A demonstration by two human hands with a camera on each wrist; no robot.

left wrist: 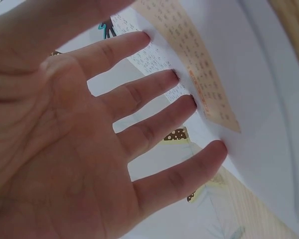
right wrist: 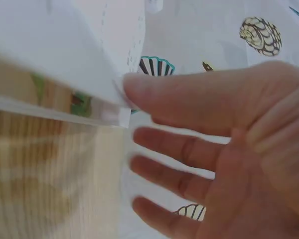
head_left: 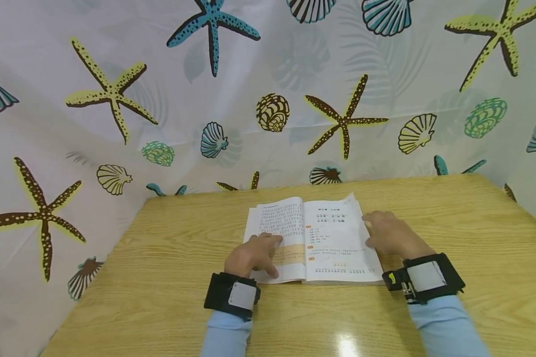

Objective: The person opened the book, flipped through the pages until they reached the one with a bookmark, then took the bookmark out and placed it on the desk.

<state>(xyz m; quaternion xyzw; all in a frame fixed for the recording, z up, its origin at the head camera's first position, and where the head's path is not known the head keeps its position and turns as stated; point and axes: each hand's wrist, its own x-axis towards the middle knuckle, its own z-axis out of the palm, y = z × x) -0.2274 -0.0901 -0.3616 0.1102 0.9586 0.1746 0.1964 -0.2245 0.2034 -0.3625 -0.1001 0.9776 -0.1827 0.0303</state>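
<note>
An open book lies on the table, printed text on both pages and an orange-tinted block low on the left one. My left hand rests on the left page with its fingers spread; in the left wrist view several fingertips touch the paper. At the book's right edge is my right hand, its thumb and forefinger apart. The right wrist view shows the thumb against the edge of a raised page, the other fingers extended below. The page's top right corner sticks up in the head view.
The wooden table extends around the book on all sides. A white cloth printed with starfish and shells hangs behind it and along both sides. Each wrist wears a black strap over a light blue sleeve.
</note>
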